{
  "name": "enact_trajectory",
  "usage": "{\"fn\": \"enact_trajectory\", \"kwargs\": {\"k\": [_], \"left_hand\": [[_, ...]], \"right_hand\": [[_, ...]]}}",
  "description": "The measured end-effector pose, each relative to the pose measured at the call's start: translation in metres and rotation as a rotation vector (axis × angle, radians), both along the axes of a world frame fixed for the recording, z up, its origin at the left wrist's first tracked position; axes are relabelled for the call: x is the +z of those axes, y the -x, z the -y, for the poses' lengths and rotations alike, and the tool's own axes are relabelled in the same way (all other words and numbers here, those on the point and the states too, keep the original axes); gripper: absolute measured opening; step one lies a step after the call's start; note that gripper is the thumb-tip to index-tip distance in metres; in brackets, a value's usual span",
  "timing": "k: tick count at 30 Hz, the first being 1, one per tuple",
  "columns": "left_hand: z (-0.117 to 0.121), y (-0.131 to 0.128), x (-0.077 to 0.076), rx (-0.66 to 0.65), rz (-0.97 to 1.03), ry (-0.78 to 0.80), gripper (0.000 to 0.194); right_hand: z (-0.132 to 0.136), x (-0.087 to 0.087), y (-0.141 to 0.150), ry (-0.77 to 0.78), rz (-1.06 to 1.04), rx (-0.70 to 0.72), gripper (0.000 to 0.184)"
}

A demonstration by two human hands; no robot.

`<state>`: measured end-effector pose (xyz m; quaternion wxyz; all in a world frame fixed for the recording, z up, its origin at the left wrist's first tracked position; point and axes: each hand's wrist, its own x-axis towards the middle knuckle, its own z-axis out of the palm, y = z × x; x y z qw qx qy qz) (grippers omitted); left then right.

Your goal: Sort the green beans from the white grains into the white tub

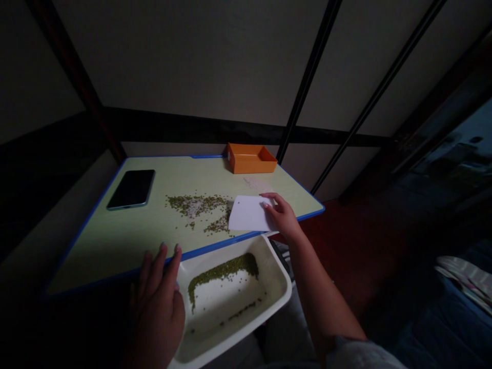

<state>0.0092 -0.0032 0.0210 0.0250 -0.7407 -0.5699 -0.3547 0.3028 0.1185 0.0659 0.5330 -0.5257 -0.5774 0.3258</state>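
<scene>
Right hand [283,218]: pinching white card [249,214];
Green seeds [205,203]: left of card, strung sideways, nearer your right hand;
Left hand [159,300]: spread.

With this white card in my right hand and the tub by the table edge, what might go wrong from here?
Some loose green grains lie close to the table's blue edge, so a few might roll off and miss the white tub.

If the tub tipped at the left hand, the grains inside might spill.

The white card in the right hand might flick grains aside.
</scene>
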Motion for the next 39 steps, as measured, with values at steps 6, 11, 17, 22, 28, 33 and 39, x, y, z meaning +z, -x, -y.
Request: {"fn": "enact_trajectory", "kwargs": {"k": [6, 11, 17, 22, 28, 33, 39], "left_hand": [[0.0, 0.001, -0.002, 0.011, -0.005, 0.01, 0.068], [0.001, -0.001, -0.001, 0.045, 0.054, 0.083, 0.07], [0.001, -0.001, -0.001, 0.01, 0.01, 0.01, 0.069], [0.001, 0.0, 0.0, -0.006, -0.001, -0.005, 0.069], [-0.001, 0.0, 0.001, -0.018, 0.0, -0.01, 0.068], [-0.001, 0.0, 0.001, -0.006, -0.018, -0.019, 0.068], [-0.001, 0.001, -0.002, 0.011, -0.029, -0.035, 0.064]], "right_hand": [[0.004, 0.005, 0.001, 0.014, -0.024, 0.041, 0.033], [0.005, 0.005, -0.001, 0.044, -0.057, 0.063, 0.036], [0.006, 0.004, -0.001, 0.028, -0.025, 0.061, 0.035], [0.006, 0.003, 0.0, 0.027, 0.015, 0.063, 0.033], [0.004, 0.0, 0.0, 0.003, 0.066, 0.064, 0.033], [0.001, -0.009, 0.001, -0.03, 0.122, 0.044, 0.036], [-0.002, -0.012, 0.003, -0.032, 0.154, -0.005, 0.038]]}}
